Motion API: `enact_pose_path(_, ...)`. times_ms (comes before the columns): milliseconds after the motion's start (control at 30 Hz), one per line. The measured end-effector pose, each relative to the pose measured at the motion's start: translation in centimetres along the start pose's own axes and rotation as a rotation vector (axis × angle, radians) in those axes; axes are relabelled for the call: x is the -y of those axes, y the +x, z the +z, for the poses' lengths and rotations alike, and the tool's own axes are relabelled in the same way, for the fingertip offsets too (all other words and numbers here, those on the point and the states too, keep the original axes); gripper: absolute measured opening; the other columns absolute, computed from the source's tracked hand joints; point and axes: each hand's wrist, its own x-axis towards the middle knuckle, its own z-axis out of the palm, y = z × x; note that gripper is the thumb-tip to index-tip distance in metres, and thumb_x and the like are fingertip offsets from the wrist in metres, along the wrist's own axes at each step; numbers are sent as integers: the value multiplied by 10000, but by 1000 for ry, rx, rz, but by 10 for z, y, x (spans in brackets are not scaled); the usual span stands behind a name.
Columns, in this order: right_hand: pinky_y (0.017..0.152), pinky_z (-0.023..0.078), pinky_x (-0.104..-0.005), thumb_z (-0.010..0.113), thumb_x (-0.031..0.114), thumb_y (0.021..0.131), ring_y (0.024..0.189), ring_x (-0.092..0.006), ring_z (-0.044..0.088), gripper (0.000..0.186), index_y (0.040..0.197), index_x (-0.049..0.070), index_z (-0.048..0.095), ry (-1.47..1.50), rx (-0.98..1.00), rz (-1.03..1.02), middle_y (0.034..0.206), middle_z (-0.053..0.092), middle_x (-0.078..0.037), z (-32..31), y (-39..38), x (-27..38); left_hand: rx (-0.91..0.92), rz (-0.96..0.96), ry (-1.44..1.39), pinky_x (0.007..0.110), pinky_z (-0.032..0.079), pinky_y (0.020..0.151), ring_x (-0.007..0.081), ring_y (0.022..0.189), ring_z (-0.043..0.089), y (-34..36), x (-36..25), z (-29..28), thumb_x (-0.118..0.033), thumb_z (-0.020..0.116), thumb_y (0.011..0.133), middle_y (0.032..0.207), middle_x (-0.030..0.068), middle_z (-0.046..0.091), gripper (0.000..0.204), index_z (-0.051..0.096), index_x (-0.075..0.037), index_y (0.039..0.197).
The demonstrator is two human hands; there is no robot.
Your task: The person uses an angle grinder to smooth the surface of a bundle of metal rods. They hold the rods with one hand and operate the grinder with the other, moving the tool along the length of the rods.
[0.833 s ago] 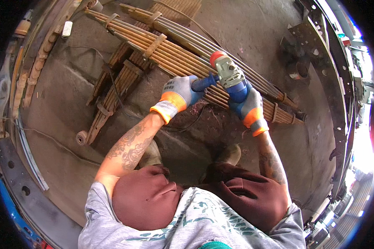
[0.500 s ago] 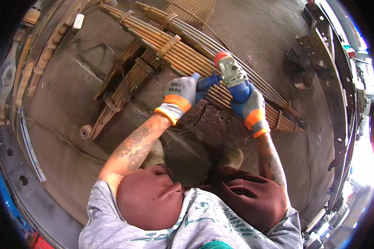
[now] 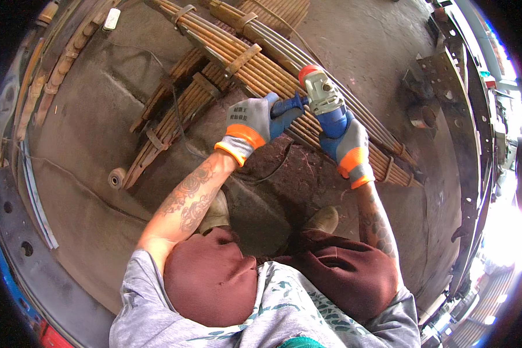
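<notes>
Both my hands wear grey and blue gloves with orange cuffs. A blue angle grinder (image 3: 326,100) with a silver gear head and a red-orange part at its far end is held between them. My right hand (image 3: 349,142) wraps round its blue body. My left hand (image 3: 254,120) grips the blue side handle (image 3: 286,104). Beneath the tool lies a rusty leaf spring pack (image 3: 261,66), its long stacked leaves banded by clamps and running from far left to near right. The grinder's head is over the upper leaves; whether it touches them I cannot tell.
More leaf springs (image 3: 177,113) lie to the left, one ending in a round eye (image 3: 117,177). A cable (image 3: 176,110) crosses the floor. A perforated dark steel beam (image 3: 455,110) and a rusty can (image 3: 421,117) stand right. My boots (image 3: 322,220) are close below the springs.
The view has shifted slightly, so the springs sit a little differently in the picture. My hands and the grinder have barely moved, and both grips are unchanged.
</notes>
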Motion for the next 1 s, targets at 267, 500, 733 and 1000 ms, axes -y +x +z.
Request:
enact_pose_path(267,819,591,-469,873,274,702,918,-399,757,508,1123,73,673,-52,13,-68,983,777,-193,-3,8,2,-17,7,55,531,547,599,437,712,721,7,11,4,-620,765,880,745,208,718,528,647,-107,929)
enact_pose_path(500,834,595,-479,878,282,695,932,-403,753,550,1155,73,660,-104,16,-50,995,775,-195,-1,8,5,-20,-20,71,530,532,545,448,644,705,5,22,13,-683,760,856,707,230,698,645,573,-92,1036)
enact_pose_path(733,849,592,-476,886,295,693,951,-397,750,591,1186,74,647,-114,28,-28,1015,773,-195,0,10,4,-85,80,22,527,522,530,442,633,704,5,29,20,-655,782,857,677,210,683,624,560,-97,1026)
enact_pose_path(1000,828,589,-482,875,308,711,922,-394,755,578,1194,78,657,-105,7,-48,994,778,-187,0,6,-1,-38,98,-25,527,536,564,430,676,713,3,27,24,-557,807,881,698,166,697,492,594,-126,987)
